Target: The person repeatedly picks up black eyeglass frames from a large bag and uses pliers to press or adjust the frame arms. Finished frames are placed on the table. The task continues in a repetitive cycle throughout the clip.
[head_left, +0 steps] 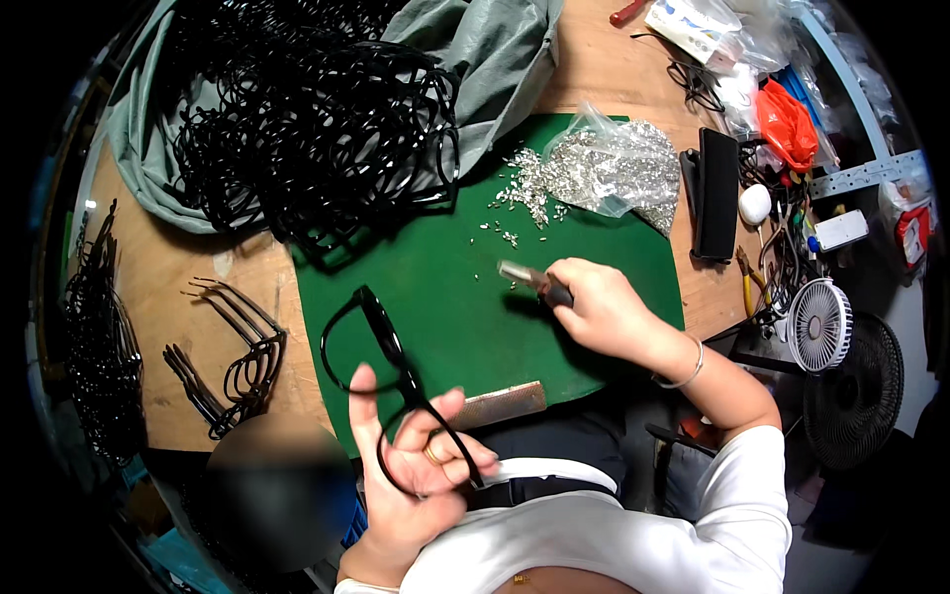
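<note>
Looking down on the bench, we see the left hand point(411, 475) at about seven o'clock from the centre of the green mat point(435, 287), its fingers closed around one rim of a black spectacle frame point(381, 342); the frame's other rim rises toward eleven o'clock from the hand and hangs above the mat's left edge. We find the right hand point(604, 312) at three o'clock from the mat's centre, clamped on a small hand tool point(534, 280) with a dark grip and a grey metal tip that points toward nine o'clock, just above the mat. At twelve o'clock from this tool we note loose small silver parts point(524, 188) scattered on the mat, and at one o'clock a clear bag point(618, 163) filled with more of them. A flat metal file point(500, 404) lies at the mat's lower edge, between the two hands and just beside the left hand's fingertips. At ten o'clock from the mat a large heap of black frames point(307, 119) rests on grey cloth point(475, 49). At nine o'clock several frames point(233, 361) lie together on the wooden table point(168, 277), well apart from the held one. At three o'clock, beyond the mat, we see a black case point(714, 193) and a small white fan point(819, 325).
</note>
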`<action>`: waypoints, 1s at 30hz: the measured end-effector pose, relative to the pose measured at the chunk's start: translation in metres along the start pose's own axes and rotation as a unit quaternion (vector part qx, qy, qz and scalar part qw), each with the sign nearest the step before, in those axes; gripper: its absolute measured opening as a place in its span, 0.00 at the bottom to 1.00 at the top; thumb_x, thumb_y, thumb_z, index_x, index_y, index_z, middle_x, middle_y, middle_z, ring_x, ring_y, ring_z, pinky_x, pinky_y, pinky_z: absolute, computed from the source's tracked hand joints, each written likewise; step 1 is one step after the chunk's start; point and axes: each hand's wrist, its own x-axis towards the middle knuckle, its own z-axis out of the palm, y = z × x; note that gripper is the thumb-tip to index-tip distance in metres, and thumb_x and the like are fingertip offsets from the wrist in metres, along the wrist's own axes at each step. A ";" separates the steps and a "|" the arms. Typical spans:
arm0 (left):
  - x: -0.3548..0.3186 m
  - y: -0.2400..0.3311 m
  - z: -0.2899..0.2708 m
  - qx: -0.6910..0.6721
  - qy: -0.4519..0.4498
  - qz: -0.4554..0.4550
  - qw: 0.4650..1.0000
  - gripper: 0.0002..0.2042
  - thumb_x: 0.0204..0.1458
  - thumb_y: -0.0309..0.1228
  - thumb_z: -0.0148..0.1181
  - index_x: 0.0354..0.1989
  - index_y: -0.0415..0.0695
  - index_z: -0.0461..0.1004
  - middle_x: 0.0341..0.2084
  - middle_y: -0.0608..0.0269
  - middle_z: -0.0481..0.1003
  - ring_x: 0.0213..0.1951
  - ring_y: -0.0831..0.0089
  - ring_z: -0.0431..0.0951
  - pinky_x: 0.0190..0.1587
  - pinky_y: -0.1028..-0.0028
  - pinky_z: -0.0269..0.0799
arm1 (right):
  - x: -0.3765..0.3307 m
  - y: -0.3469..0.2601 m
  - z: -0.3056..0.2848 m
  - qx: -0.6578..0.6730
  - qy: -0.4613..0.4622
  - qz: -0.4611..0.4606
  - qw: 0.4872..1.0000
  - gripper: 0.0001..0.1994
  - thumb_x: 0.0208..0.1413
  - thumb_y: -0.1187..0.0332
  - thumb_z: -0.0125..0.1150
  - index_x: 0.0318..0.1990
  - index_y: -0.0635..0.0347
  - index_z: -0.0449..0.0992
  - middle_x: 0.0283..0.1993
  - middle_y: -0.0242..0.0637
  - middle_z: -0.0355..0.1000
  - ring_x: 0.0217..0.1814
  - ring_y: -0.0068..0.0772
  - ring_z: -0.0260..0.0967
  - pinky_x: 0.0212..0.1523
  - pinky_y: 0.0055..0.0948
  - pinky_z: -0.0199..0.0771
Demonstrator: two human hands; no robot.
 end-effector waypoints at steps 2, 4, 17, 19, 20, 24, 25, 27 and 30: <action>-0.007 0.006 0.002 -0.031 -0.007 -0.005 0.999 0.35 0.43 0.42 0.58 0.56 0.53 0.42 0.39 0.49 0.67 0.30 0.56 0.73 0.33 0.57 0.74 | 0.000 -0.002 0.004 -0.005 0.030 -0.053 0.998 0.08 0.39 0.74 0.53 0.30 0.65 0.66 0.27 0.47 0.65 0.30 0.48 0.65 0.32 0.39 0.66; -0.008 0.006 -0.010 -0.053 -0.092 -0.009 0.994 0.20 0.50 0.46 0.48 0.44 0.45 0.54 0.35 0.44 0.67 0.30 0.54 0.73 0.35 0.55 0.73 | 0.005 -0.006 0.000 -0.031 -0.008 -0.038 0.999 0.09 0.39 0.74 0.52 0.31 0.65 0.66 0.27 0.47 0.64 0.30 0.48 0.65 0.32 0.40 0.66; 0.000 -0.013 0.002 0.179 -0.124 -0.131 0.967 0.23 0.52 0.21 0.42 0.56 0.37 0.44 0.40 0.51 0.67 0.35 0.73 0.73 0.39 0.77 0.68 | 0.003 -0.008 0.003 -0.086 -0.006 -0.057 0.995 0.08 0.38 0.73 0.56 0.26 0.66 0.65 0.26 0.47 0.65 0.32 0.50 0.65 0.33 0.41 0.66; 0.000 -0.020 -0.002 0.136 -0.112 -0.119 0.977 0.23 0.51 0.19 0.43 0.56 0.36 0.45 0.43 0.49 0.65 0.37 0.72 0.73 0.40 0.77 0.68 | -0.001 -0.010 0.001 -0.046 -0.008 -0.043 0.998 0.07 0.38 0.74 0.55 0.26 0.66 0.65 0.26 0.47 0.65 0.33 0.50 0.65 0.33 0.40 0.66; -0.001 -0.020 0.000 0.139 -0.106 -0.105 0.979 0.24 0.50 0.18 0.43 0.56 0.36 0.45 0.43 0.49 0.65 0.37 0.72 0.73 0.40 0.77 0.68 | -0.004 -0.014 0.000 -0.027 -0.009 -0.035 0.999 0.07 0.38 0.74 0.55 0.26 0.66 0.66 0.26 0.47 0.65 0.33 0.49 0.65 0.33 0.40 0.66; -0.006 -0.036 0.001 0.172 -0.066 -0.014 0.983 0.25 0.48 0.14 0.45 0.55 0.35 0.45 0.43 0.48 0.65 0.37 0.71 0.73 0.40 0.76 0.69 | -0.024 -0.061 -0.013 0.279 -0.039 -0.028 0.959 0.06 0.43 0.74 0.56 0.29 0.66 0.67 0.26 0.42 0.66 0.28 0.39 0.67 0.28 0.31 0.66; -0.005 -0.041 0.002 0.189 -0.065 0.019 0.980 0.26 0.47 0.14 0.46 0.55 0.35 0.46 0.43 0.48 0.65 0.37 0.71 0.73 0.40 0.76 0.69 | -0.030 -0.072 -0.011 0.365 -0.026 -0.031 0.930 0.06 0.44 0.75 0.57 0.30 0.66 0.68 0.26 0.40 0.65 0.27 0.34 0.68 0.26 0.28 0.66; -0.004 -0.053 0.004 0.252 -0.068 0.112 0.959 0.26 0.46 0.13 0.48 0.53 0.33 0.47 0.39 0.49 0.67 0.36 0.69 0.74 0.39 0.75 0.70 | -0.032 -0.079 0.002 0.341 0.058 -0.082 0.935 0.05 0.46 0.76 0.56 0.30 0.66 0.67 0.24 0.36 0.64 0.20 0.22 0.64 0.23 0.21 0.66; -0.003 -0.053 0.005 0.304 -0.072 0.126 0.941 0.26 0.45 0.13 0.47 0.53 0.34 0.47 0.39 0.49 0.66 0.35 0.69 0.74 0.39 0.75 0.70 | -0.038 -0.084 0.008 0.527 0.010 0.033 0.849 0.06 0.50 0.72 0.54 0.30 0.64 0.65 0.23 0.31 0.64 0.17 0.15 0.60 0.19 0.15 0.62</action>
